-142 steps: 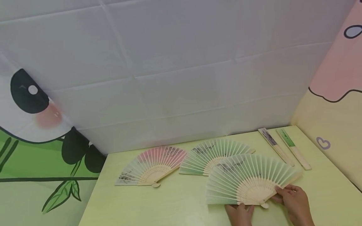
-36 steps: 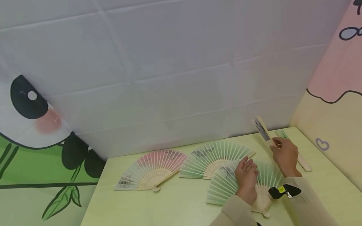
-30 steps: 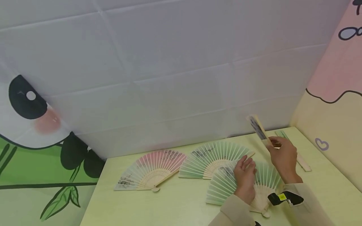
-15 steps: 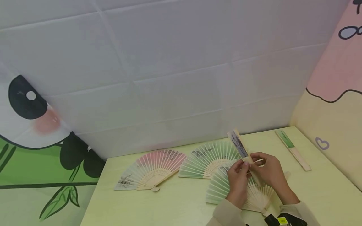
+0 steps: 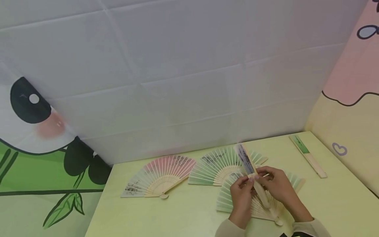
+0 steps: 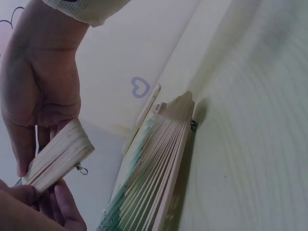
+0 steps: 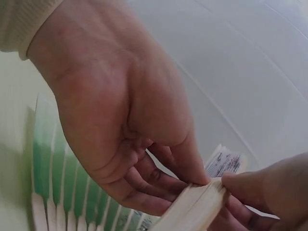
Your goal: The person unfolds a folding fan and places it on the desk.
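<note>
A folded hand fan (image 5: 246, 159) with a dark printed leaf and pale ribs is held up, tilted, over the table. My left hand (image 5: 241, 199) pinches it on one side. My right hand (image 5: 276, 185) pinches it on the other, thumbs close together. In the left wrist view a small metal ring hangs from the rib end of the folded fan (image 6: 60, 156). The right wrist view shows both thumbs on the folded fan's ribs (image 7: 195, 207). Below my hands lies a spread green fan (image 5: 226, 196), partly hidden by them.
Behind lies another spread green fan (image 5: 217, 164), overlapped by the front one. To the left a pink and pale-green fan (image 5: 165, 174) is spread. A folded green fan (image 5: 308, 156) lies at the back right of the yellow table (image 5: 142, 217). A white wall (image 5: 189, 82) stands behind.
Earlier both hands were at the front green fan. The dark-printed folded fan was then lifted from the back right by my right hand and brought left and nearer, where my left hand took hold too.
</note>
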Demonstrator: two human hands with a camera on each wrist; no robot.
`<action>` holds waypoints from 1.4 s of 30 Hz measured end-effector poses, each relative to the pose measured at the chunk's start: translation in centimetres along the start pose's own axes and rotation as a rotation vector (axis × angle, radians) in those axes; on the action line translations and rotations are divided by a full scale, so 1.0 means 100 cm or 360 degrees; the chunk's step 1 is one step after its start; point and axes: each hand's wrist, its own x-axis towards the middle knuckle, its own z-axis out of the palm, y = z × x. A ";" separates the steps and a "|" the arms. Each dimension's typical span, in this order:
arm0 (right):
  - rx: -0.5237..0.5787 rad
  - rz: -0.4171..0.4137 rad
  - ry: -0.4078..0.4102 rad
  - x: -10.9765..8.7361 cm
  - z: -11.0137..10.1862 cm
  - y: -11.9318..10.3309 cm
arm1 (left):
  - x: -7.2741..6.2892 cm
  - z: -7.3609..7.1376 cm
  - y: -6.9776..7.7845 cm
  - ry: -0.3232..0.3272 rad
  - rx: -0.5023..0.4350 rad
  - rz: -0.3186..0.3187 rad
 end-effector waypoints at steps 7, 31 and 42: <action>0.0275 0.0208 0.0009 -0.003 0.006 0.000 | -0.006 -0.007 0.003 0.0115 -0.0020 -0.0031; 0.0718 0.0431 0.0286 -0.012 0.013 -0.006 | -0.015 -0.028 0.018 0.0408 -0.0217 0.0050; 0.1036 0.0478 0.0377 -0.022 0.029 -0.014 | -0.015 -0.047 0.033 0.0489 -0.0286 0.0038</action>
